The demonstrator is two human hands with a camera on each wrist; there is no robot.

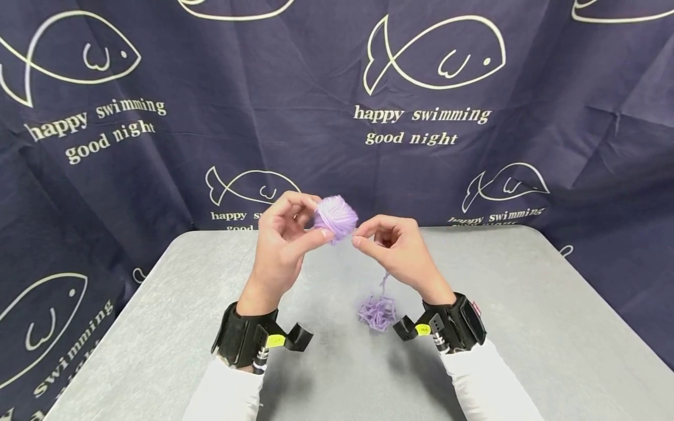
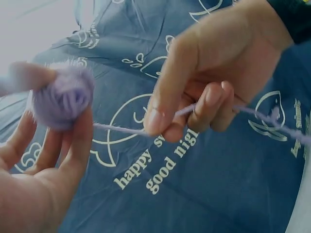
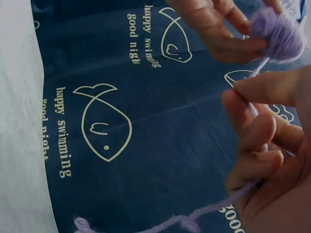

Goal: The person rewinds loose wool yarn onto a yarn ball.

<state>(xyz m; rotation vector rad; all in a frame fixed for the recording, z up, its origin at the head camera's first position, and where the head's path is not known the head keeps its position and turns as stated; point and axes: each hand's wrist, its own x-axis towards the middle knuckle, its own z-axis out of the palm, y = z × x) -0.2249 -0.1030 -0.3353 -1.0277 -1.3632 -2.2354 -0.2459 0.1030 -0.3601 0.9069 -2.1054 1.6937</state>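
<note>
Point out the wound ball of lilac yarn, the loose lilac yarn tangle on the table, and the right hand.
wound ball of lilac yarn (image 1: 336, 217), head view, middle of the ball.
loose lilac yarn tangle (image 1: 377, 311), head view, centre of the heap.
right hand (image 1: 398, 248), head view, back of the hand.

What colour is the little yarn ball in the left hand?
Pale lilac; the small wound yarn ball held by the left hand shows best in the head view.

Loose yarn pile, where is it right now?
Head view: the loose yarn pile lies on the grey table, just inside the right wrist, below the right hand, which pinches the strand leading up from it.
</note>
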